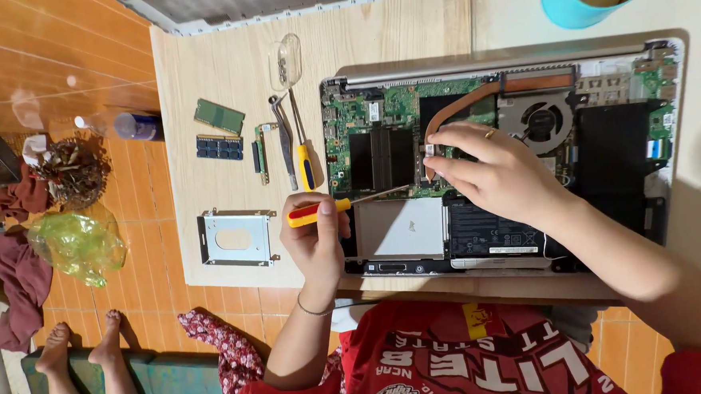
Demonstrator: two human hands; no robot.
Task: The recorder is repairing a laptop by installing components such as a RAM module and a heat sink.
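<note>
An orange tiled floor runs under a pale wooden board (202, 109) that serves as the worktable, the view turned sideways. Largest on it is the opened laptop (508, 149), back cover off, showing the green motherboard (354, 113), copper heat pipe (458, 107), round cooling fan (542, 121) and black battery (484, 230). One hand (497, 169) (the one reaching from the right edge, ring on a finger) rests fingertips on the board just below the heat pipe, pressing rather than clasping anything. The other hand (314, 235) is clenched around the yellow-and-red handle of a screwdriver (343, 205), whose thin shaft points toward those fingertips. Which hand is left or right cannot be told from this turned view. Beside the laptop lie a metal drive caddy (237, 237), a second yellow screwdriver (304, 155), tweezers (284, 140), two memory modules (219, 132) and a small clear dish (286, 60).
</note>
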